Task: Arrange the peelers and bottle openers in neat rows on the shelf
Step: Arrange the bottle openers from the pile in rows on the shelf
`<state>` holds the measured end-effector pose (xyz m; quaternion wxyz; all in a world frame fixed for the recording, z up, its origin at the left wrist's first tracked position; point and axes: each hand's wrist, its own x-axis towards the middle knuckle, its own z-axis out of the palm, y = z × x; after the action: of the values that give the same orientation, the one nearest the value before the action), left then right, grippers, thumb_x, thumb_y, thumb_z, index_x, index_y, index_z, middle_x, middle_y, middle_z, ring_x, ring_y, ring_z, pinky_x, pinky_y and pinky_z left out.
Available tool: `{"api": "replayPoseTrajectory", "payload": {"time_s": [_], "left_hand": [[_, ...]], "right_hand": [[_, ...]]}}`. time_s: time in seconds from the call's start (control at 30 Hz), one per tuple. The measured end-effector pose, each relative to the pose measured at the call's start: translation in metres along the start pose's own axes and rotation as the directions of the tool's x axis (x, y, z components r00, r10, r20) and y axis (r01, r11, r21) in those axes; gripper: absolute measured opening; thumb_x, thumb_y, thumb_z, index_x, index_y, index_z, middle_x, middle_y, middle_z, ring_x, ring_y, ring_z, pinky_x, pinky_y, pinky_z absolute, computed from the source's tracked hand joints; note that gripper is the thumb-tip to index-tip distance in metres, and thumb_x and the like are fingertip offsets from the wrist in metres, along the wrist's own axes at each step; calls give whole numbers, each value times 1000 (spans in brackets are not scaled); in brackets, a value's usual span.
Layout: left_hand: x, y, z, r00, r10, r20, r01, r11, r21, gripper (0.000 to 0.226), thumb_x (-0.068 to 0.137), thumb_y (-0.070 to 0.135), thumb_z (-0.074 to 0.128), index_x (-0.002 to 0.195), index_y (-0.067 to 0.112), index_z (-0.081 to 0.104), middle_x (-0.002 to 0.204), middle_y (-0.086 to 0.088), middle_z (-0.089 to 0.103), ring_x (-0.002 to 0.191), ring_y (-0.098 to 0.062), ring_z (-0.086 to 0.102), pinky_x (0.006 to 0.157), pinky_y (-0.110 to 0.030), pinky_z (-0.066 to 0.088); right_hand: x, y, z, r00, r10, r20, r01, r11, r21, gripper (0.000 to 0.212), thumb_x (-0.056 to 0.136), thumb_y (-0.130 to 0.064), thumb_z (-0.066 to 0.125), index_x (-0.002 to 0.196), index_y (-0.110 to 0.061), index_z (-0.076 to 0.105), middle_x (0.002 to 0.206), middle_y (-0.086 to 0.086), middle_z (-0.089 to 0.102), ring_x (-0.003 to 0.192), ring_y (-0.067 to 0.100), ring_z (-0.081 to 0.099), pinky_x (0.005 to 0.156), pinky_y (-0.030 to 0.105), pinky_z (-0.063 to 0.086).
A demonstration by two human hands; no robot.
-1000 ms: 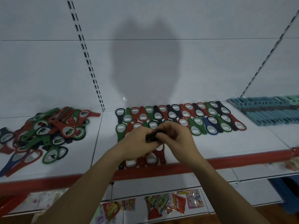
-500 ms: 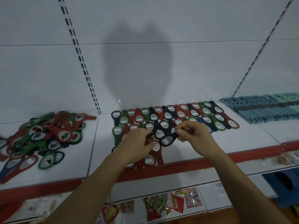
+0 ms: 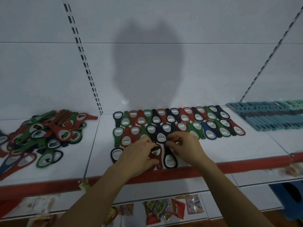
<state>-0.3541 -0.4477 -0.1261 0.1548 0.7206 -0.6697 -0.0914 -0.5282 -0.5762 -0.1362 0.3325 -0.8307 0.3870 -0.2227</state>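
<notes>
We have both hands over the shelf (image 3: 229, 154), a little way behind its red front lip (image 3: 246, 166). The right hand (image 3: 185, 145) has thumb and curled fingers pinched on the edge of a black opener (image 3: 161, 134). The left hand (image 3: 139, 154) has its fingers bent down at the same opener, but blur hides whether they grip it or only steady it, so we cannot tell.

That opener sits in the middle row (image 3: 213, 128), two rows back from the lip, with the back row (image 3: 170, 116) farthest from it. A front row is only begun right against the lip. A loose heap (image 3: 45, 133) of openers waits behind the lip's left end, and teal tools (image 3: 270, 115), probably the peelers, lie in rows behind its right end.

To do this step well, we judge we should lay the opener flat, alternate head and tail with its neighbours as the finished rows do, and nudge it tight without pushing them askew, then let go cleanly.

We can read no brand or writing on the openers; the packets (image 3: 164, 208) below the lip carry print too blurred to make out
</notes>
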Motion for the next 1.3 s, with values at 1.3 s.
{"api": "replayPoseTrajectory", "payload": {"time_s": [1.3], "left_hand": [[52,97,-1,765,-643,-35,-422,-460,-781,24,103,34,47,96,15,59,70,1,49,62,-14,51,67,-28,49]], "right_hand": [[-20,-9,-40,982,-117,148,-14,738,674,12,89,-10,75,95,-17,68,73,3,73,59,13,66,54,23,50]]}}
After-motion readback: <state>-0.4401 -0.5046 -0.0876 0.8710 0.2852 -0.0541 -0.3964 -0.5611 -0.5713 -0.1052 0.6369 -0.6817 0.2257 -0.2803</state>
